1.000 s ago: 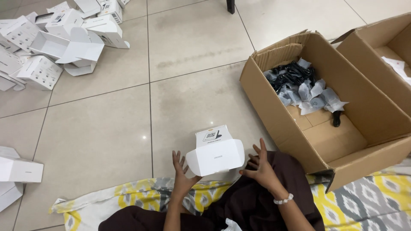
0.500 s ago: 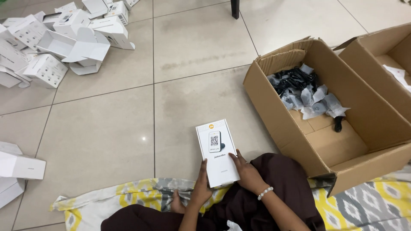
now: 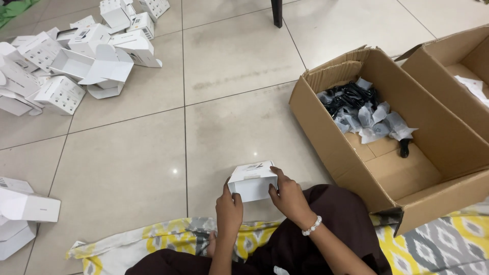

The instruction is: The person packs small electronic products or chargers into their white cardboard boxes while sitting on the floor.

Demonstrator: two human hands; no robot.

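Note:
A small white carton [image 3: 253,181] sits low over the tiled floor in front of my knees, held from both sides. My left hand [image 3: 228,208] grips its left end. My right hand [image 3: 288,195], with a white bead bracelet at the wrist, clasps its right end, fingers on the top edge. The carton's top face shows a small dark print.
An open cardboard box [image 3: 336,145] to the right holds black cables in clear bags [image 3: 364,112]. A second cardboard box [image 3: 448,66] stands behind it. A heap of white cartons [image 3: 76,56] lies at the far left, more white cartons [image 3: 23,209] at the near left. A patterned cloth [image 3: 168,237] lies under me.
The white carton was turned from lying flat with its printed face up to a boxy shape held end to end, lower and closer to my knees. The view has shifted slightly.

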